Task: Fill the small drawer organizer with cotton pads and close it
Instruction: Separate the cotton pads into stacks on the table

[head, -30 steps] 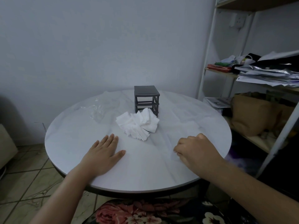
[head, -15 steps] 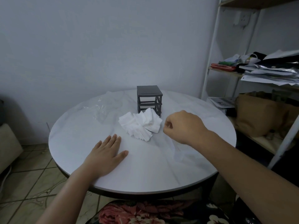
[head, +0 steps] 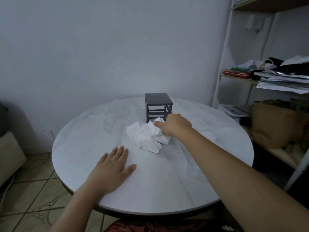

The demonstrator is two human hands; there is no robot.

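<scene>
A small dark grey drawer organizer point(head: 158, 104) stands at the far middle of the round white table point(head: 167, 190); its frame looks open, with no drawer fronts that I can make out. A loose pile of white cotton pads point(head: 145, 138) lies just in front of it. My right hand point(head: 175, 125) is on the pile's far right part, thumb laid on the pads and fingers curled down into them, close to the organizer's lower front. My left hand point(head: 112, 168) lies flat on the table, fingers straight, nearer to me and left of the pile.
Crumpled clear plastic wrap point(head: 107, 118) lies on the table, left of the organizer. A white metal shelf point(head: 222, 64) on the right holds stacked papers point(head: 284, 79) and a brown paper bag point(head: 274, 124). The wall is close behind the table.
My right hand has moved from the table's near right edge forward and left onto the cotton pads. The left hand has stayed flat in place.
</scene>
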